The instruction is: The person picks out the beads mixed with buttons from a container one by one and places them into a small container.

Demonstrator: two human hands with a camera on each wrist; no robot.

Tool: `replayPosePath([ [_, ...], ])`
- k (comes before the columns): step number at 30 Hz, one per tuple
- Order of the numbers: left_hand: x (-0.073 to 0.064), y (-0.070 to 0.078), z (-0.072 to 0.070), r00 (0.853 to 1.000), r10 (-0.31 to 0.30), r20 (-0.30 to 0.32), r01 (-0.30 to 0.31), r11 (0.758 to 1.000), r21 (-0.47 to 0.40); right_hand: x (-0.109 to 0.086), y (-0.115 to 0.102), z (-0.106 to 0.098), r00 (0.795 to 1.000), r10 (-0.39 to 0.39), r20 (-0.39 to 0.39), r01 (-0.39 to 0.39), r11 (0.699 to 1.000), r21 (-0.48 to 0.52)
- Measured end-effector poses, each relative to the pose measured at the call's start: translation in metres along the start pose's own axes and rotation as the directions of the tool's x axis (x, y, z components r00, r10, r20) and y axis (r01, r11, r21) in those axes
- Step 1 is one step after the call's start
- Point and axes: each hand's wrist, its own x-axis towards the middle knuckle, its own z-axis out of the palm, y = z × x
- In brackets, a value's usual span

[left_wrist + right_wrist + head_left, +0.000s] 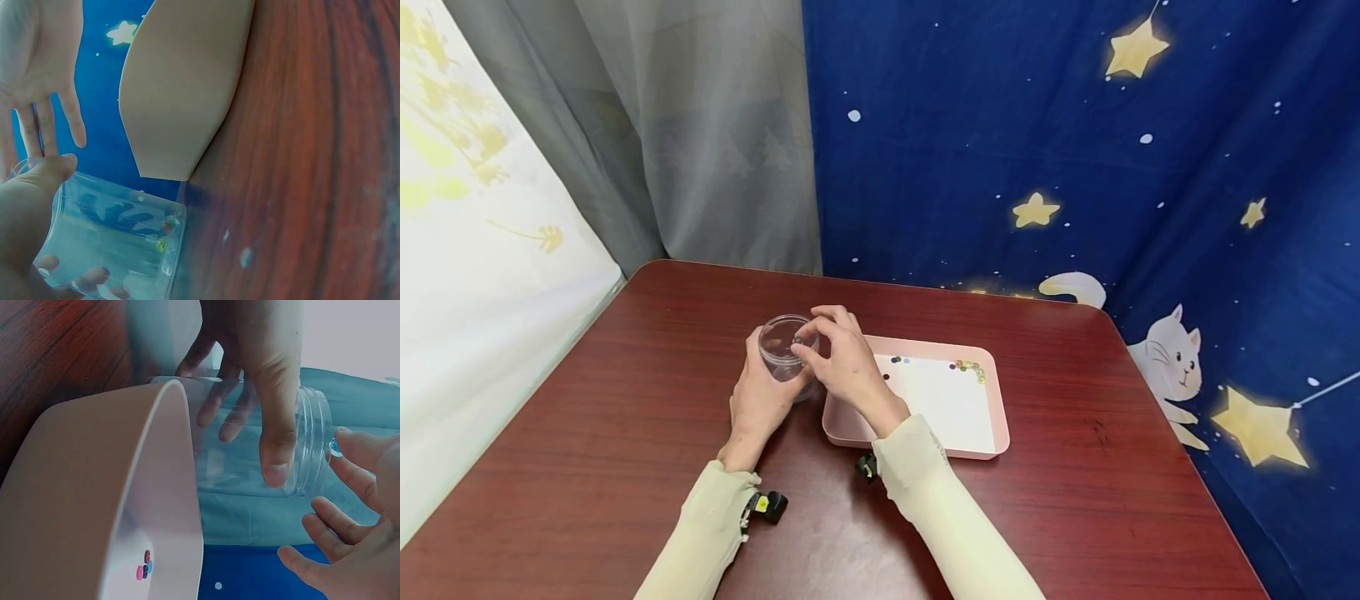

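Observation:
My left hand [758,398] grips a clear plastic jar [112,215] around its side, thumb and fingers on opposite walls. The jar stands upright on the table, lidless, its mouth upward. A few small beads [162,242] lie at its bottom in the left wrist view. At the mouth, my right hand [852,367] pinches a small blue bead [335,447] between thumb and index finger, the other fingers spread. Beside the jar, on the right, is a pink tray [1002,417] with a white bottom. Several small coloured beads [972,368] lie along its far side.
The tray's raised wall [75,462] stands close to the jar. Both rest on a dark red wooden table [1097,467]. Grey and blue star-patterned curtains [940,150] hang behind the table, and a pale cloth [482,275] hangs at the left.

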Motion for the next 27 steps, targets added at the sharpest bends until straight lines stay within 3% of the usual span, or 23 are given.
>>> replayPosePath([
  [27, -0.0013, -0.0003, 0.0, 1.0, 0.006, -0.005, -0.006, 1.0, -0.01, -0.002, 0.0026, -0.0022, 1.0, 0.003, 0.017, -0.003, 1.0, -0.026],
])
